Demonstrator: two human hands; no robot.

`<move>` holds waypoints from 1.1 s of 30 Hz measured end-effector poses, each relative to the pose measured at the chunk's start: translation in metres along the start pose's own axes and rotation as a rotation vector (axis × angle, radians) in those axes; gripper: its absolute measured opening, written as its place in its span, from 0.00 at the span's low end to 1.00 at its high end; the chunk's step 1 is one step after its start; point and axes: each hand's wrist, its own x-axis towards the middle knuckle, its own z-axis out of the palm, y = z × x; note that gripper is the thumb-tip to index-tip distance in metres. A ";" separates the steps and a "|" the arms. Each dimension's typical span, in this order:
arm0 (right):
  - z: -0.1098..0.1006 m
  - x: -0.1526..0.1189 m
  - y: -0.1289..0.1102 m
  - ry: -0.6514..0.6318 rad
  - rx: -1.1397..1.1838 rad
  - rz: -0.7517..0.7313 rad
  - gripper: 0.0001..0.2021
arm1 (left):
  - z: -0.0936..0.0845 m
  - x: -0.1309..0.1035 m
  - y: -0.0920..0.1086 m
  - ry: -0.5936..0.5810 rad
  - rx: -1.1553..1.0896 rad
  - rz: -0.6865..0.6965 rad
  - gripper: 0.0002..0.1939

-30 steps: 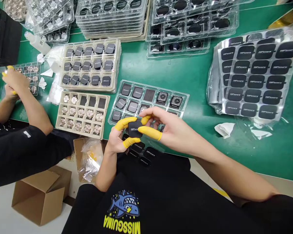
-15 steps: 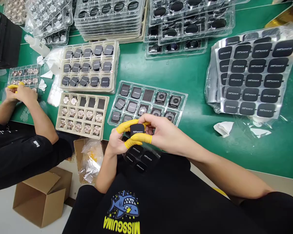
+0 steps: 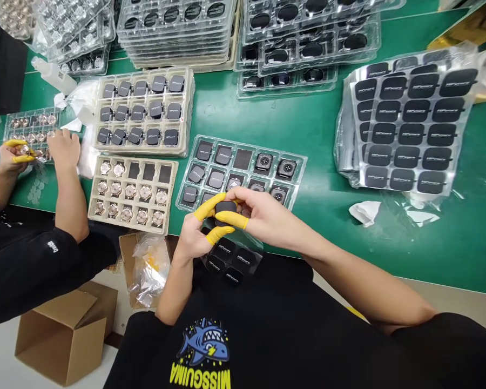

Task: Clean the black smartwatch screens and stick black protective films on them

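A black square watch case point(image 3: 225, 206) is pinched between both hands just off the table's front edge. My left hand point(image 3: 197, 229), with yellow finger cots on thumb and finger, is closed on its left side. From the right, my right hand point(image 3: 263, 219) grips it too, its cot-covered thumb lying across the near edge. Below the hands hangs a clear sheet of black HiFuture stickers point(image 3: 243, 258). Right behind them lies a clear tray point(image 3: 249, 141) of watch cases; some show HiFuture faces, others their sensor backs, and one compartment holds only a dark pad.
Trays of round watches point(image 3: 130, 193) and of square cases point(image 3: 136, 112) lie left. Stacked clear trays point(image 3: 178, 38) stand behind. Sticker sheets point(image 3: 409, 132) and a crumpled white paper point(image 3: 364, 212) lie right. At far left a co-worker's hands point(image 3: 65, 148) handle a watch. Cardboard box point(image 3: 60, 346) below.
The watch case has tilted, so its HiFuture lettering no longer shows. My left thumb has come slightly away from my right thumb. The co-worker's hands have moved apart.
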 end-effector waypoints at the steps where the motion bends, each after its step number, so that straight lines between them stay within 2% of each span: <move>1: -0.002 0.002 0.003 0.018 -0.020 -0.025 0.13 | -0.002 -0.001 0.000 0.008 0.016 -0.011 0.37; 4: -0.019 0.018 0.021 0.198 -0.145 -0.066 0.11 | -0.011 -0.003 0.003 0.078 0.019 -0.078 0.35; 6: -0.037 0.034 0.037 0.367 -0.304 -0.021 0.10 | -0.019 -0.006 0.007 0.159 -0.006 -0.112 0.34; 8: -0.054 0.053 0.051 0.474 -0.472 0.033 0.07 | -0.027 -0.008 0.012 0.225 -0.025 -0.139 0.34; 11: -0.062 0.077 0.067 0.513 -0.616 0.051 0.05 | -0.033 -0.011 0.016 0.266 -0.025 -0.154 0.33; 14: -0.056 0.094 0.073 0.518 -0.665 0.060 0.06 | -0.034 -0.014 0.016 0.273 -0.024 -0.145 0.33; 17: -0.050 0.099 0.071 0.568 -0.715 0.094 0.10 | -0.034 -0.017 0.014 0.277 -0.015 -0.160 0.34; 19: -0.048 0.093 0.067 0.597 -0.768 0.095 0.15 | -0.035 -0.020 0.014 0.283 -0.011 -0.183 0.34; 21: -0.044 0.081 0.064 0.541 -0.848 0.063 0.14 | -0.037 -0.022 0.014 0.288 -0.006 -0.202 0.33; 24: -0.029 0.058 0.063 0.353 -0.938 0.028 0.11 | -0.041 -0.024 0.015 0.272 0.020 -0.205 0.30; 26: -0.017 0.049 0.064 0.277 -0.964 0.046 0.09 | -0.042 -0.022 0.015 0.230 0.039 -0.189 0.27; 29: -0.005 0.049 0.064 0.242 -0.985 0.095 0.08 | -0.040 -0.017 0.015 0.160 0.081 -0.162 0.26; 33: -0.002 0.056 0.055 0.217 -1.008 0.158 0.10 | -0.034 -0.012 0.013 0.099 0.117 -0.147 0.25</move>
